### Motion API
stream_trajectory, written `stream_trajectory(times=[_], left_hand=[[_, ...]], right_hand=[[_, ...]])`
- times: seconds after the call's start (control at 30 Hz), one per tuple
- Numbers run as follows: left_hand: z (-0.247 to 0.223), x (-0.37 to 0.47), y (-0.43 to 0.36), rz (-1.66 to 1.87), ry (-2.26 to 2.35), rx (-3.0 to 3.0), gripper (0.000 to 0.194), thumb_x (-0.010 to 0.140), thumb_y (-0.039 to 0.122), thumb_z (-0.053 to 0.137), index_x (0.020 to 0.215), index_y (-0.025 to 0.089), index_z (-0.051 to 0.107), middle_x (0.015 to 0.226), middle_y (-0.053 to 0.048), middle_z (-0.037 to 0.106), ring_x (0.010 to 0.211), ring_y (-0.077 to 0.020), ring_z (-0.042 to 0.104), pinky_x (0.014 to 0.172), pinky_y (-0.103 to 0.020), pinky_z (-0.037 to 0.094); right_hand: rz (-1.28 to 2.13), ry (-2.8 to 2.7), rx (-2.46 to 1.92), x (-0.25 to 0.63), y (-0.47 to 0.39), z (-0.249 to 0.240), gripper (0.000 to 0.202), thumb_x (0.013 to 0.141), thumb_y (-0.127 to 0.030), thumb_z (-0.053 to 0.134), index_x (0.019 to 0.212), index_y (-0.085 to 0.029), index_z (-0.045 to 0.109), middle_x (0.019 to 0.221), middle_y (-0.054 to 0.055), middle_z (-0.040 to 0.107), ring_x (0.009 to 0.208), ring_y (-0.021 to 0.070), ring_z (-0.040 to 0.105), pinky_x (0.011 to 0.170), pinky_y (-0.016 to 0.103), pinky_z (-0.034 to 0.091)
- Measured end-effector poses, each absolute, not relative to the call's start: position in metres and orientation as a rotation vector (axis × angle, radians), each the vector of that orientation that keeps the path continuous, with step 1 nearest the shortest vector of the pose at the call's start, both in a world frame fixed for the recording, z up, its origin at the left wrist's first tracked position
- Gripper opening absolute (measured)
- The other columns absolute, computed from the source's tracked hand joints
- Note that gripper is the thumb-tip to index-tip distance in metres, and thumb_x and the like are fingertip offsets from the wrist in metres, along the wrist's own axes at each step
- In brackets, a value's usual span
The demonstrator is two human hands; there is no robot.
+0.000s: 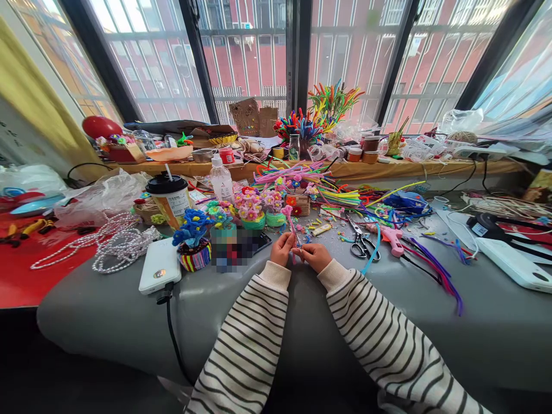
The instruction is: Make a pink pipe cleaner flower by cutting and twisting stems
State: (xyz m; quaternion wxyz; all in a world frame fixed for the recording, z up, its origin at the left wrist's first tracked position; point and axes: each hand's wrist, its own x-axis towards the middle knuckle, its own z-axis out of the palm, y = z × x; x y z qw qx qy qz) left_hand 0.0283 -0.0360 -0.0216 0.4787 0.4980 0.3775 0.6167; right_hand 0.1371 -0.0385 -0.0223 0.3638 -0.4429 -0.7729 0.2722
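My left hand (282,249) is closed around a pink pipe-cleaner flower (288,214), whose head rises above the fingers. Close beside it, my right hand (315,256) pinches at the lower stem, where thin strands show between the two hands. Exactly what the right fingertips grip is too small to make out. Scissors (361,241) with black handles lie right of my right hand, by a pink glue gun (393,240). Left of my hands stand a pot of blue pipe-cleaner flowers (192,234) and a bunch of pink flowers (249,207) in a green pot.
A white power bank (160,265) with a black cable lies at left, near a lidded drink cup (169,198). Loose pipe cleaners (332,192) spread behind my hands. Bead strings (125,244) lie at far left, and another white device (515,264) at right.
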Motion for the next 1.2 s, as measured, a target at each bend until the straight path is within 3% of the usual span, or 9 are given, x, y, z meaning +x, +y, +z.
stream_trajectory(times=[0.2, 0.5, 1.2], left_hand=[[-0.0186, 0.0290, -0.0393, 1.415, 0.876, 1.243, 0.026, 0.057, 0.040, 0.051, 0.056, 0.015, 0.046, 0.048, 0.005, 0.038, 0.045, -0.0050, 0.035, 0.044, -0.018, 0.029], [-0.0171, 0.0284, -0.0380, 1.488, 0.877, 1.256, 0.025, 0.057, 0.038, 0.051, 0.052, 0.014, 0.045, 0.049, 0.004, 0.037, 0.048, -0.0051, 0.033, 0.047, -0.018, 0.028], [-0.0224, 0.0294, -0.0342, 1.557, 0.882, 1.170, 0.022, 0.059, 0.035, 0.051, 0.059, 0.015, 0.045, 0.050, 0.005, 0.038, 0.046, -0.0039, 0.034, 0.044, -0.017, 0.028]], right_hand=[[0.852, -2.005, -1.050, 0.1386, -0.0401, -0.0179, 0.052, 0.068, -0.055, 0.025, 0.042, -0.014, 0.042, 0.038, -0.004, 0.033, 0.038, 0.0045, 0.030, 0.040, 0.018, 0.025], [0.689, -1.952, -1.164, 0.1396, -0.0384, -0.0214, 0.046, 0.065, -0.050, 0.039, 0.037, -0.014, 0.041, 0.036, -0.005, 0.034, 0.037, 0.0039, 0.029, 0.041, 0.017, 0.025], [0.532, -2.025, -1.216, 0.1379, -0.0366, -0.0257, 0.044, 0.067, -0.046, 0.038, 0.037, -0.014, 0.040, 0.035, -0.005, 0.031, 0.037, 0.0038, 0.025, 0.038, 0.018, 0.020]])
